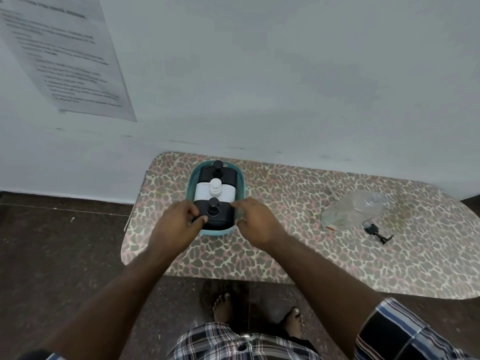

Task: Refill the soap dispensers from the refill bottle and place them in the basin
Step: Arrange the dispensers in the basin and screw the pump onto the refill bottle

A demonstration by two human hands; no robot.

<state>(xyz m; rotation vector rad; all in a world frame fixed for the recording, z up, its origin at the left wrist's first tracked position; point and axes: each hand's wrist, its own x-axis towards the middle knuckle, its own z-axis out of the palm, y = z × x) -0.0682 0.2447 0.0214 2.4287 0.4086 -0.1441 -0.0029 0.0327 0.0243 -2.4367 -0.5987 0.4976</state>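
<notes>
Three soap dispensers in the teal basin [192, 178], in one row running away from the body: a black dispenser at the far end [217, 175], a white dispenser in the middle [215, 192], a black dispenser at the near end [217, 215]. All upright, pump heads on top, touching or almost touching each other. Long axis of the basin pointing from the body toward the wall, on the left part of the patterned table [285, 245].

Both hands at the near end of the basin, one on each side, apart from each other. Left hand [179, 219] with fingers curled at the left edge of the near black dispenser, thumb and finger seeming to pinch its corner. Right hand [253, 220] with the index finger stretched to the right top edge of the same dispenser, touching or almost touching it; the other fingers bent near the basin rim, hard to tell if holding anything.

Refill bottle [354, 210], clear and lying on its side, well apart to the right on the table, with a small black pump part [378, 233] just beside it. Right hand nearer to both.

Probably the last step: settling the near dispenser straight down into the basin. Nearly no free room left, so only a small push toward the wall possible.
</notes>
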